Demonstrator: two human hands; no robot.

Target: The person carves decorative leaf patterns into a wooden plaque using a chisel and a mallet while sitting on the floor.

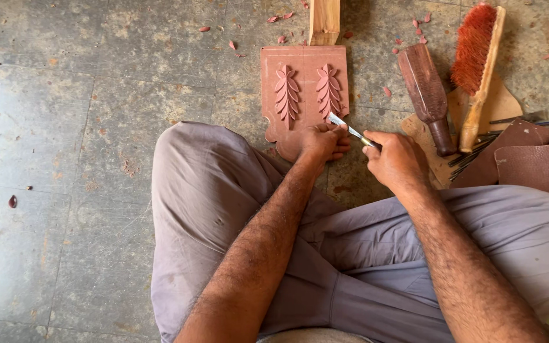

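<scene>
Reddish wood panel, scalloped lower edge, flat on grey stone floor, just ahead of seated person's knees.

- Carving: two leaf sprigs in relief, side by side. Left sprig and right sprig both look fully shaped; judged well along, w/ only trimming at base of right sprig in hand. Panel margins plain, no other motif begun.
- Chisel: slim steel blade, tip at foot of right sprig.
- Left hand: fingers curled, resting on panel's lower edge, fingertips pinching blade near its tip.
- Right hand: closed in a fist round chisel handle, handle itself hidden.
- Wooden mallet: dark, lying on floor to the right, untouched.
- Hand brush: orange bristles, pale wood back, beside mallet.
- Sandpaper sheets: brown, far right, over spare thin tools, kind unclear.
- Wood chips: red, scattered beyond panel top.
- Pale wood block: butted against panel's far edge.
</scene>
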